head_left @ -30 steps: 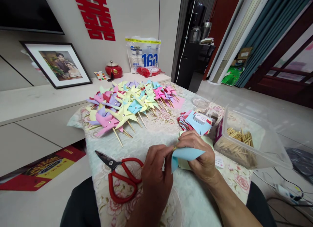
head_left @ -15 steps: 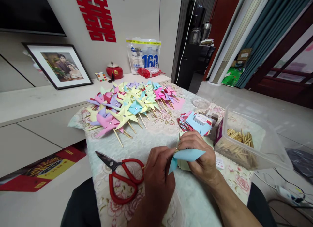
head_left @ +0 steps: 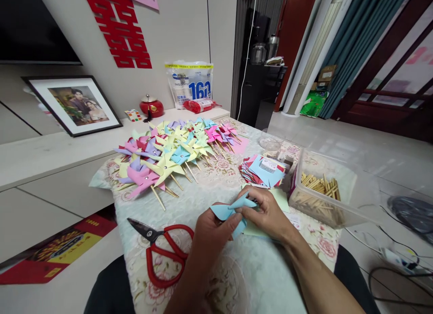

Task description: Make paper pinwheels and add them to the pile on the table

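Between my two hands is a light blue paper pinwheel [head_left: 233,210], its blades folded toward the middle. My left hand [head_left: 213,230] grips it from the left, thumb near its centre. From the right, my right hand [head_left: 267,212] pinches a blade with thumb and fingers. Whether a stick is fixed to it I cannot tell. Red-handled scissors [head_left: 162,246] lie left of my left hand, blades pointing away. Pale green paper sheets [head_left: 280,199] lie partly under my right hand. Finished pinwheels [head_left: 172,151] on wooden sticks are heaped at the table's far left.
A clear plastic box [head_left: 313,205] of short wooden sticks [head_left: 321,187] stands at the right. Behind my right hand, a stack of coloured paper [head_left: 255,174] carries a small white box [head_left: 270,165]. A floral cloth [head_left: 142,282] covers the table, which meets a white cabinet [head_left: 61,156].
The blue pinwheel has turned so its folded blades face up toward me. My fingers have shifted to its centre and right blade. The whole view has moved slightly.
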Motion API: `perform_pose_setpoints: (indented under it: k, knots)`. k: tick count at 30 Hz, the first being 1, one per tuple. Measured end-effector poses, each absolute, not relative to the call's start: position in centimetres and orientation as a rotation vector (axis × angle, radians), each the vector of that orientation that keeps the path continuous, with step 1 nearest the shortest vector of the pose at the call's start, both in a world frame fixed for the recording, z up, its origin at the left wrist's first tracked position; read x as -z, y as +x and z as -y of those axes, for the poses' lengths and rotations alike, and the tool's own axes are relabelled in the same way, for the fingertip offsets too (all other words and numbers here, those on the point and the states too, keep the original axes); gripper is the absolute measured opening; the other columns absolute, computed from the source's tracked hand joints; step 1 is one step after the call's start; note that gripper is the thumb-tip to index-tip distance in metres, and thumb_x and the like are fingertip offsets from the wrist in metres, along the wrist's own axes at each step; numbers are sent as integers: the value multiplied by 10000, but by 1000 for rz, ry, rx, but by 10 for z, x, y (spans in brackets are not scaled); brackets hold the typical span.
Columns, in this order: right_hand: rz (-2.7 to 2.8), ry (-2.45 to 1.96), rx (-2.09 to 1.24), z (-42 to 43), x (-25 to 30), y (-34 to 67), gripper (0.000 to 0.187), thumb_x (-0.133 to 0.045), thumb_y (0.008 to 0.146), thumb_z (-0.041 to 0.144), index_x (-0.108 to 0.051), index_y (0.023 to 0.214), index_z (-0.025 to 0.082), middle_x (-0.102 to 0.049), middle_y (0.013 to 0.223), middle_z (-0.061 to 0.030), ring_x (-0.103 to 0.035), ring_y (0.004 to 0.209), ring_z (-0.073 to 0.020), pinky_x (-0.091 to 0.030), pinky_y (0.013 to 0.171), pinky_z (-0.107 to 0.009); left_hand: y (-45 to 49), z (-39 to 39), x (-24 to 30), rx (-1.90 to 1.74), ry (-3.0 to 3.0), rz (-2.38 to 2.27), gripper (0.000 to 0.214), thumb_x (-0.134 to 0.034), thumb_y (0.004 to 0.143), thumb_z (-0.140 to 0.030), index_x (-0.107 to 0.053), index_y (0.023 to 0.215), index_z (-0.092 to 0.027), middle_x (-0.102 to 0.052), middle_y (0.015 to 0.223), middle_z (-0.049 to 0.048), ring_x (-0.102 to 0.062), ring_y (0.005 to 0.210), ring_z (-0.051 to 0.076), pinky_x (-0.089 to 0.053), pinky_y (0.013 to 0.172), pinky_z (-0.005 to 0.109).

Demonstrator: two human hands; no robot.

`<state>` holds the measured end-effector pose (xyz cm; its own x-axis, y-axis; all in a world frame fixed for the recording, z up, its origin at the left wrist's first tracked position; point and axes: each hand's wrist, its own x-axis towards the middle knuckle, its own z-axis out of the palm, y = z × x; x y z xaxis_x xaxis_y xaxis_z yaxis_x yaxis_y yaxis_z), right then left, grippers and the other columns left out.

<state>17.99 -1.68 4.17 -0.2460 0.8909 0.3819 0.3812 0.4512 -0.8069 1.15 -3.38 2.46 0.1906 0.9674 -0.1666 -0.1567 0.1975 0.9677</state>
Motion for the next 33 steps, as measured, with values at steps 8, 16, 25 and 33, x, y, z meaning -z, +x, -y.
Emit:
perform_pose_setpoints:
  k: [8,16,25,33]
  knots:
    - [1521,-1066,-920,14,-35,186,360,-737,815,287,-677,1162,210,-734,1096,-71,-685,997,-224,-552,806,-332,27,20,-31,-1052,758,-939,331,-784,695,-429,-579,646,-174,-516,505,-45,-438,464,98,-347,456,231]
    - [1646,-1096,-687,10,-31,189,265,-623,862,176,-725,1103,214,-753,1064,-74,-704,992,-222,-551,876,-382,34,23,-20,-1089,662,-942,313,-774,662,-393,-536,597,-201,-478,475,-61,-401,445,96,-320,448,237]
    - [1877,-1041,-404,8,-28,186,281,-556,880,55,-744,1019,209,-763,943,-58,-705,872,-181,-549,784,-321,31,28,-16,-1082,701,-964,307,-730,743,-366,-535,574,-200,-495,464,-43,-425,439,107,-331,483,249]
    - [1920,-1035,-382,8,-24,187,308,-520,886,47,-738,1031,211,-745,967,-72,-703,916,-190,-553,812,-335,31,27,-8,-1130,684,-991,279,-736,723,-342,-542,583,-197,-497,461,-50,-427,423,103,-332,454,238]
